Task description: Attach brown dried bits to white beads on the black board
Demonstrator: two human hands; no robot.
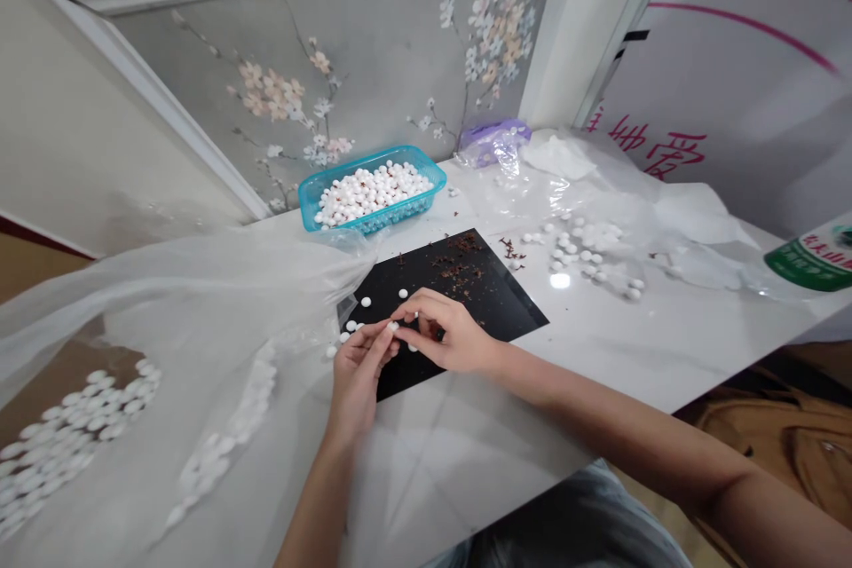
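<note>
Between the fingertips of my left hand [359, 368] is a small white ball [393, 327], pinched over the near left part of a black mat [509, 295]. My right hand [443, 328] meets it there, thumb and forefinger closed on the same ball. Whether the right fingers also hold a smaller piece is too small to tell. More white balls [366, 303] lie beside my hands on the mat and along its left edge. Reddish-brown bits [462, 266] are scattered over the far part of the mat.
A blue plastic basket [307, 206] full of white balls stands behind the mat. Loose balls [576, 244] and clear plastic [692, 222] lie to the right, near a green-labelled bottle [816, 259]. A large plastic bag [219, 284] with balls covers the left. A purple packet [496, 140] rests by the wall.
</note>
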